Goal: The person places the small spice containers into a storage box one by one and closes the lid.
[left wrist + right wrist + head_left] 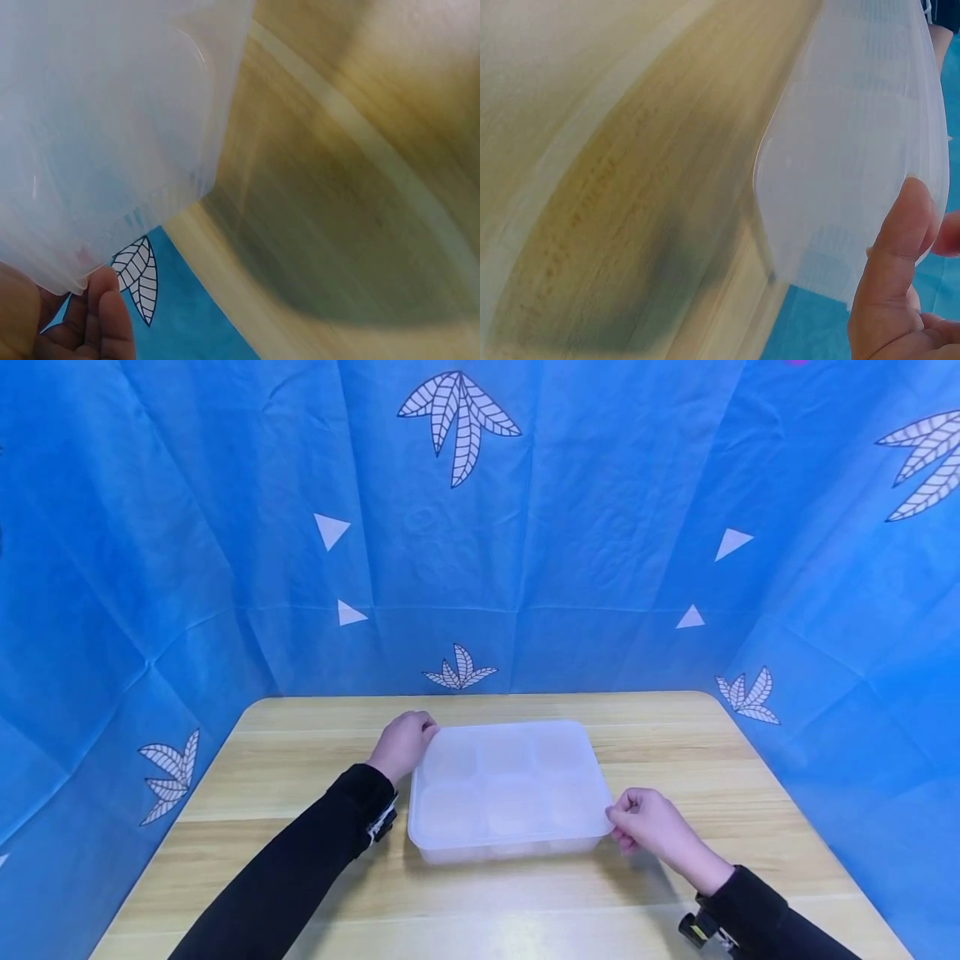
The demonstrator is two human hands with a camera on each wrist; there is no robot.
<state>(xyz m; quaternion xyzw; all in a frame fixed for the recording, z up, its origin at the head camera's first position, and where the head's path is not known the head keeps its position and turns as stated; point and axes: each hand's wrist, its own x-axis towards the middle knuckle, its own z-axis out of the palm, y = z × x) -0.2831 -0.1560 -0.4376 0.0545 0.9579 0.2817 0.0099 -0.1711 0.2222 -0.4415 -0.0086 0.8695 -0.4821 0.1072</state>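
A translucent white plastic box (517, 852) sits on the wooden table (262, 768), covered by a lid (510, 785). Six rounded compartments show faintly through the lid. At the lid's far left corner, my left hand (403, 745) pinches the rim; the left wrist view shows its curled fingers (112, 322) at the edge. My right hand (656, 828) pinches the rim at the near right corner. In the right wrist view, the right thumb (900, 240) presses against the lid's edge beside the box's smooth side wall (832, 180).
Blue cloth (600, 527) with white leaf and triangle prints hangs behind the table and along both sides. Both forearms wear black sleeves (292, 868) with small devices strapped at the wrists. Shadows of the box and arms fall on the tabletop.
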